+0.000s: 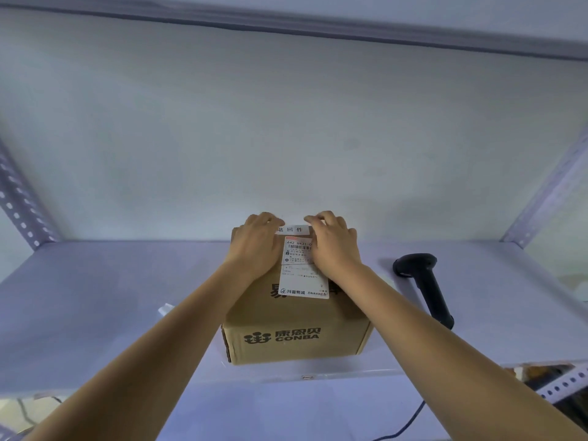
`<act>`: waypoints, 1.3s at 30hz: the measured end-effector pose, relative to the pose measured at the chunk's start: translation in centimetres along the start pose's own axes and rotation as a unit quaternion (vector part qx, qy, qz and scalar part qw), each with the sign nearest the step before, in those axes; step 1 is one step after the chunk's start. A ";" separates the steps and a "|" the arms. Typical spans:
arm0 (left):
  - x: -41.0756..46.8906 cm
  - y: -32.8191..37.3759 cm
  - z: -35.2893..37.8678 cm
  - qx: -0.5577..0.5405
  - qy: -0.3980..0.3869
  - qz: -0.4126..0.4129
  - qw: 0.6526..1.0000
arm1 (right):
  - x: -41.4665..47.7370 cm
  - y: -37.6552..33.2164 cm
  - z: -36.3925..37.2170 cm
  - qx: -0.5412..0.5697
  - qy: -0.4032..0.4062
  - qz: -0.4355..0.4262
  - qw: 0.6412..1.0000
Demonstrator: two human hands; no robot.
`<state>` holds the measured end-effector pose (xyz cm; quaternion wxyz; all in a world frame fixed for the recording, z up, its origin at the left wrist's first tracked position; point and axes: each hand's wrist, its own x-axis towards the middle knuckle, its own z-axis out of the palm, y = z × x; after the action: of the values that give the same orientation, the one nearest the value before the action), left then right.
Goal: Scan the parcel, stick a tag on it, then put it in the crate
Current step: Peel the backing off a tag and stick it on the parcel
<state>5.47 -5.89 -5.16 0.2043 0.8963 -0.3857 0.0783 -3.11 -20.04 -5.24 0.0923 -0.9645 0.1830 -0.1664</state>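
A brown cardboard parcel [296, 332] printed with CONBA stands on the white shelf [95, 297], a white shipping label [302, 281] on its top. A small white tag [292, 230] with black characters lies along the parcel's far top edge. My left hand [254, 246] and my right hand [334, 246] rest on the parcel's top, each pinching one end of the tag with the fingertips. A black handheld scanner [423, 281] lies on the shelf to the right of the parcel, its cable running down past the shelf's front edge. No crate is in view.
Perforated grey metal uprights [19, 198] frame the shelf on both sides, and another shelf board [286, 23] runs overhead. A small white scrap [165, 310] lies on the shelf left of the parcel. The white back wall [286, 138] closes the shelf behind.
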 end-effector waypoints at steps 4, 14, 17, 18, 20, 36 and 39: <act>-0.3 0.3 0.3 0.071 -0.050 0.065 0.994 | 0.0 -0.3 0.2 -0.050 -0.059 -0.068 0.995; -0.5 0.8 0.6 0.117 -0.009 -0.027 0.993 | -0.3 -0.7 0.0 -0.094 -0.073 0.008 0.993; -0.7 1.0 -0.2 0.086 0.006 -0.037 0.996 | -0.6 -0.8 -0.6 -0.050 -0.065 0.028 0.996; -0.9 0.9 -0.6 0.076 0.007 -0.037 0.996 | -0.9 -0.7 -0.9 -0.036 -0.054 0.031 0.997; -1.8 0.3 -1.4 0.049 0.006 -0.033 0.998 | -1.7 -0.2 -1.5 -0.001 -0.028 0.030 0.999; -11.2 -2.2 -1.4 -0.308 -0.121 -0.163 0.929 | -9.9 4.9 -3.4 0.299 -0.219 0.090 0.924; -11.5 -2.4 -0.5 -0.367 -0.112 -0.202 0.901 | -10.7 5.3 -3.4 0.331 -0.247 0.087 0.907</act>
<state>-0.69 3.43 -8.86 0.4858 0.8192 -0.2185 -0.2124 -15.44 -21.24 -6.39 0.4623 -0.8692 0.1720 0.0347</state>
